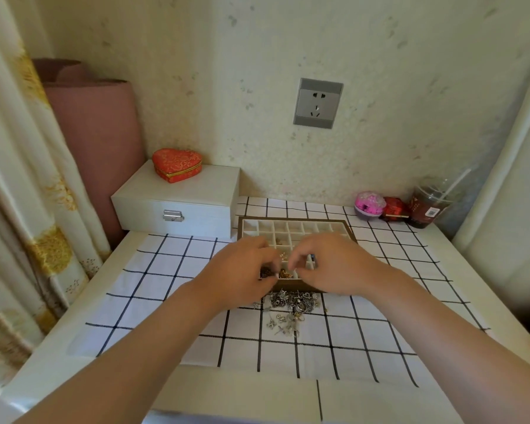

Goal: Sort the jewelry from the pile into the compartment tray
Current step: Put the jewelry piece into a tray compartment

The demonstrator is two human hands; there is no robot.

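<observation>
A compartment tray [294, 224] with a brown rim and white dividers lies on the checked cloth. A pile of silver jewelry [291, 304] lies just in front of it. Both hands hover over the tray's near rows. My left hand [242, 270] and my right hand [331, 264] have curled fingers that meet around a small gold piece [283, 256] between their fingertips. Gold and dark pieces [280, 273] sit in the near compartments. The hands hide much of the tray's front half.
A white jewelry box [178, 203] with a red heart-shaped box [177, 164] on top stands at the back left. A pink ball [369, 205], a red box [394, 208] and a drink cup with straw [429, 206] stand at the back right. A wall socket [318, 103] is above.
</observation>
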